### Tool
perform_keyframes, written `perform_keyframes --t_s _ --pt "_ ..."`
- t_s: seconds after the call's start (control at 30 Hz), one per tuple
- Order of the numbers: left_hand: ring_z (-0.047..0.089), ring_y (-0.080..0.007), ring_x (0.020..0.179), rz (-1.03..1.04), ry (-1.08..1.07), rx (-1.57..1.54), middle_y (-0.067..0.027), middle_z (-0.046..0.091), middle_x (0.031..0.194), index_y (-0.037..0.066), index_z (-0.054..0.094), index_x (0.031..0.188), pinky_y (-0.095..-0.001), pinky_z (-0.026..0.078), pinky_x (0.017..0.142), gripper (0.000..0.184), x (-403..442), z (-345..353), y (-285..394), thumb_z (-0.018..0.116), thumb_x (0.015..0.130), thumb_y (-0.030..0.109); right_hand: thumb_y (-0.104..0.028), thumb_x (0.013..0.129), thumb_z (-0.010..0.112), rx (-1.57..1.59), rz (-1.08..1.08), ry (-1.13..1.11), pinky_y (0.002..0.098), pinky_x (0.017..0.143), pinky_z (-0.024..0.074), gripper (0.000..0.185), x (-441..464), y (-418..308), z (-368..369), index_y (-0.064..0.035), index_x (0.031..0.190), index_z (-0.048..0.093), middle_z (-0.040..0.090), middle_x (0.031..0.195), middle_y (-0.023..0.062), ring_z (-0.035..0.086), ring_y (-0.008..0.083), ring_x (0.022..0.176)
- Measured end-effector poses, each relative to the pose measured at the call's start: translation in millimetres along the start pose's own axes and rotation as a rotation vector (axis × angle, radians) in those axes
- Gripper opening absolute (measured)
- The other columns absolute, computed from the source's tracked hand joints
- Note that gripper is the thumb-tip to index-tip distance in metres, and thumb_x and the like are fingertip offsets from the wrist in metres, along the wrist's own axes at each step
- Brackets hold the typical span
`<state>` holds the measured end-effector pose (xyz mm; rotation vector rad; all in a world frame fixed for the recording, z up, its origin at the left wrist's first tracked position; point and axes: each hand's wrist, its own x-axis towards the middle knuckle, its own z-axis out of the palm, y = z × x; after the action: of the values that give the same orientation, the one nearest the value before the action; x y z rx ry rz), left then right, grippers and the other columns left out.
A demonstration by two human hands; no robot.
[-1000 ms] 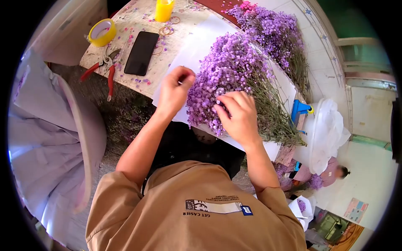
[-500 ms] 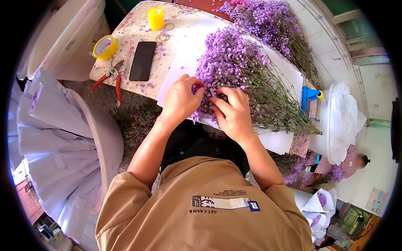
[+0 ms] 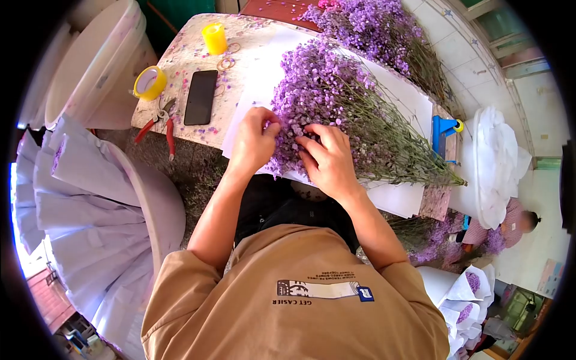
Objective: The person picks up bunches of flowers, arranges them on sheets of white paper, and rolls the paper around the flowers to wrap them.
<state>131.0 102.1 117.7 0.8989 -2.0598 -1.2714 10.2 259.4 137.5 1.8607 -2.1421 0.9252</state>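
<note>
A bunch of small purple filler flowers (image 3: 318, 84) lies on white paper (image 3: 255, 90), its green stems fanning toward the right. My left hand (image 3: 255, 139) is at the bunch's left edge, thumb and fingertips pinched together against the blossoms. A short way to the right, my right hand (image 3: 330, 159) rests over the lower blossoms with bent fingers closing on some flower heads. The exact sprigs between the fingertips are partly hidden.
Left on the table (image 3: 174, 78) are a black phone (image 3: 201, 98), red-handled pruners (image 3: 161, 123), yellow tape (image 3: 150, 83) and a yellow roll (image 3: 214, 39). More purple flowers (image 3: 372, 24) lie behind. A blue tape dispenser (image 3: 444, 132) sits right; another person (image 3: 510, 225) is beyond.
The view has shifted slightly, so the table items appear lower. My left hand has moved a little left along the blossoms; both hands stay at the flowers.
</note>
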Motion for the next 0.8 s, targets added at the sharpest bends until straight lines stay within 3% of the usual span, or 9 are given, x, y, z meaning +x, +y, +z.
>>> perform_keyframes --t_s 0.07,0.17,0.27,0.33,0.4,0.43,0.6,0.7,0.8 --pt "0.047 -0.0098 0.063 -0.066 0.009 -0.132 0.0003 0.052 0.075 0.002 0.063 0.097 -0.0254 0.037 0.057 0.006 -0.6 -8.6 -5.4 0.064 0.095 0.008 -0.009 0.079 0.076 0.003 0.006 0.009 0.0453 0.096 0.0437 0.026 -2.1 1.7 1.1 -0.007 0.105 0.073 0.063 0.115 0.0091 0.059 0.0304 0.107" --pt "0.041 -0.0067 0.059 -0.408 -0.074 -0.835 -0.0025 0.055 0.081 0.009 0.053 0.097 -0.0221 0.025 0.048 0.015 -1.0 -29.5 14.9 0.052 0.104 0.022 -0.009 0.079 0.077 0.014 0.001 0.023 0.0451 0.097 0.0437 0.026 -4.4 1.5 1.9 -0.0067 0.104 0.073 0.063 0.116 0.0094 0.059 0.0305 0.108" --pt "0.042 -0.0069 0.058 -0.466 -0.224 -0.967 -0.0047 0.057 0.084 0.007 0.052 0.096 -0.0224 0.026 0.045 0.021 1.1 -32.7 26.1 0.052 0.105 0.026 -0.009 0.079 0.077 0.022 0.012 0.033 0.0455 0.097 0.0436 0.026 -4.6 0.4 0.6 -0.0064 0.105 0.073 0.063 0.116 0.0096 0.059 0.0309 0.109" --pt "0.047 -0.0079 0.061 -0.398 -0.295 -0.68 -0.0043 0.06 0.084 0.002 0.057 0.103 -0.023 0.035 0.049 0.023 3.4 -25.3 26.8 0.066 0.1 0.023 -0.01 0.078 0.077 0.039 0.0 0.062 0.0462 0.098 0.0433 0.027 -6.1 -1.8 -3.9 -0.0062 0.104 0.073 0.063 0.117 0.0102 0.059 0.0313 0.11" --pt "0.057 -0.0095 0.07 -0.032 -0.177 -0.19 -0.0048 0.064 0.085 -0.002 0.062 0.106 -0.0249 0.045 0.061 0.023 4.0 -1.6 16.4 0.072 0.096 0.016 -0.01 0.078 0.078 0.045 -0.012 0.094 0.0488 0.103 0.0423 0.028 -10.1 -4.1 -11.9 -0.0078 0.105 0.072 0.063 0.118 0.0106 0.059 0.0315 0.113" --pt "0.061 -0.0101 0.079 -0.047 -0.191 -0.005 -0.0046 0.068 0.085 -0.003 0.066 0.104 -0.0268 0.049 0.073 0.021 4.1 1.0 26.0 0.074 0.094 0.012 -0.01 0.079 0.078 0.049 -0.019 0.101 0.0492 0.104 0.0421 0.027 -13.7 -4.1 -19.1 -0.0085 0.106 0.073 0.063 0.119 0.0098 0.059 0.031 0.114" --pt "0.055 -0.0087 0.07 0.035 -0.111 -0.047 -0.0005 0.064 0.079 -0.001 0.069 0.1 -0.0253 0.045 0.062 0.013 4.3 4.8 20.0 0.069 0.097 0.011 -0.008 0.084 0.076 0.046 0.054 0.268 0.045 0.095 0.0475 0.018 -35.7 19.3 -73.7 -0.0084 0.102 0.074 0.069 0.112 0.0063 0.065 0.026 0.103" --pt "0.038 -0.0063 0.057 -0.221 -0.021 -0.801 0.0007 0.053 0.074 0.003 0.063 0.094 -0.0219 0.023 0.047 0.004 2.8 -11.9 21.8 0.062 0.097 0.004 -0.004 0.087 0.073 0.068 0.237 0.322 0.0374 0.079 0.0525 0.013 -60.7 53.0 -92.9 -0.0048 0.1 0.073 0.072 0.098 0.0091 0.068 0.0267 0.088" --pt "0.037 -0.0118 0.057 -0.278 -0.117 -1.098 -0.0077 0.049 0.079 0.003 0.051 0.092 -0.0248 0.028 0.048 0.009 -10.6 -36.6 30.7 0.045 0.094 0.009 -0.001 0.089 0.072 0.114 0.305 0.273 0.0335 0.071 0.0528 0.012 -79.5 71.6 -104.1 -0.0022 0.101 0.073 0.071 0.091 0.0105 0.068 0.0257 0.08"
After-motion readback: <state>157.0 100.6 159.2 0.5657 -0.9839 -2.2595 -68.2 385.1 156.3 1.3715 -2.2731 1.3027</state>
